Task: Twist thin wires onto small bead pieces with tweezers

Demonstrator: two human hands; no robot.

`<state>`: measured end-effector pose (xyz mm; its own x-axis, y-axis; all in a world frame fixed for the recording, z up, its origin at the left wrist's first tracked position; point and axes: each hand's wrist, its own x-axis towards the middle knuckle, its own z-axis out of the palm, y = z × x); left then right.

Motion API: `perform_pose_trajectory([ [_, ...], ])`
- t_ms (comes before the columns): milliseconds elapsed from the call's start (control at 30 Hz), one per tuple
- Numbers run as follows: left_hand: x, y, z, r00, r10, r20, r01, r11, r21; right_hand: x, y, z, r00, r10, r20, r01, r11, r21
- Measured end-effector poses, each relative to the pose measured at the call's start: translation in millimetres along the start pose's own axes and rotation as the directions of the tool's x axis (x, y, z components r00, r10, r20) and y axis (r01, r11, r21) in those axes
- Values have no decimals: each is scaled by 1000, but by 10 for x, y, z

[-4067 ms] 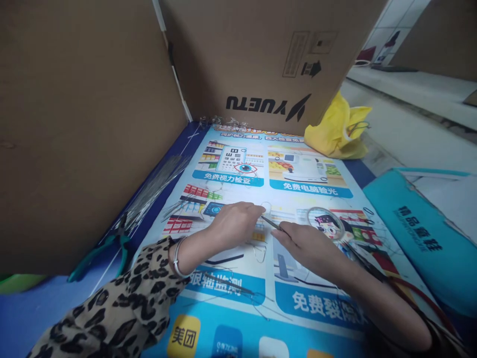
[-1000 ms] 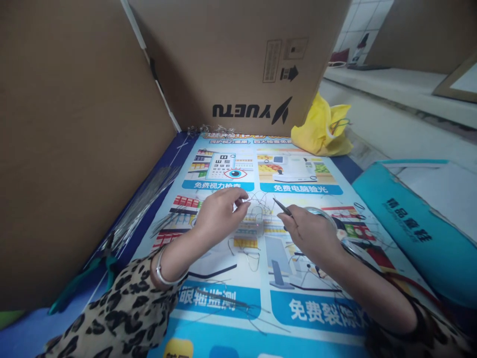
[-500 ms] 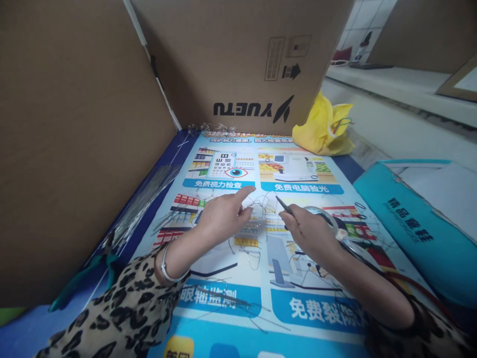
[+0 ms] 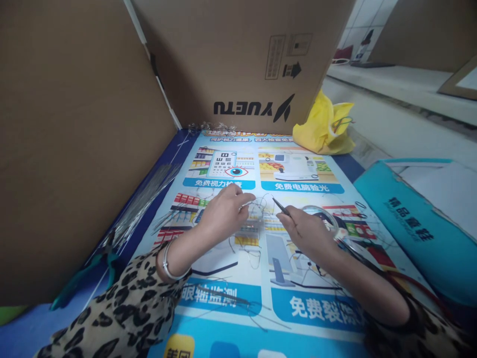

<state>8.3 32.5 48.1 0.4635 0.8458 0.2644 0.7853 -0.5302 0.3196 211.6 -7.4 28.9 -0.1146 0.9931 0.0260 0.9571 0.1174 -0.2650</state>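
Note:
My left hand (image 4: pixel 225 211) is closed in a pinch on a thin bent wire (image 4: pixel 265 200), whose fine loops stick out to the right of the fingertips. My right hand (image 4: pixel 309 231) is wrapped round a slim dark pointed tool (image 4: pixel 280 206); its handle is hidden in the palm. The tool's tip points up and left, close to the wire loops; I cannot tell whether they touch. Beneath both hands lies a printed poster (image 4: pixel 263 298) with loose pieces of wire (image 4: pixel 254 258) scattered over it.
Cardboard panels (image 4: pixel 238 59) stand at the back and left. A bundle of straight wires (image 4: pixel 149 199) and teal-handled pliers (image 4: pixel 85 278) lie at left. A yellow bag (image 4: pixel 323 127) and a teal shoebox (image 4: pixel 413 223) are on the right. A clear round ring (image 4: pixel 330 219) lies behind my right hand.
The index finger of my left hand has bent in from pointing outward, and the hand has risen slightly. My right hand and the tool have shifted a little to the left, closer to the wire.

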Motion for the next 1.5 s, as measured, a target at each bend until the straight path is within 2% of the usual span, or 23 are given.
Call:
perform_pose_trajectory([
  [167, 9, -16, 25, 999, -15, 32, 19, 991, -133, 0, 11, 19, 1000, -20, 0, 20, 1000, -18],
  [333, 27, -12, 6, 999, -2, 35, 9, 981, -194, 19, -11, 13, 1000, -5, 14, 7, 993, -119],
  [567, 33, -64, 27, 995, 0, 102, 14, 990, -140, 32, -23, 31, 999, 31, 28, -26, 984, -174],
  [733, 33, -99, 65, 990, 21, 140, -6, 994, -112, 35, -19, 40, 999, 39, 12, -37, 991, -129],
  [833, 65, -142, 37, 993, 13, 121, 0, 994, -105, 33, -10, 27, 998, 60, -13, -61, 997, -52],
  [967, 240, -281, -60, 999, -41, 9, 42, 997, -60, 32, 13, 25, 996, 67, -58, -65, 997, 39],
  [1100, 549, -478, -57, 995, -93, -34, 93, 995, 24, 24, -1, 47, 998, 63, -18, -63, 998, 20],
  [1300, 907, -750, 219, 977, -207, 45, 204, 976, 75, -40, -89, 10, 997, -14, 76, 18, 998, -60],
  [1400, 957, -830, 327, 970, -227, 88, 222, 973, 64, -44, -96, 1, 995, -34, 93, 41, 996, -77],
  [1500, 948, -846, 358, 967, -231, 112, 226, 973, 50, -32, -81, 5, 993, -39, 114, 50, 994, -99],
])
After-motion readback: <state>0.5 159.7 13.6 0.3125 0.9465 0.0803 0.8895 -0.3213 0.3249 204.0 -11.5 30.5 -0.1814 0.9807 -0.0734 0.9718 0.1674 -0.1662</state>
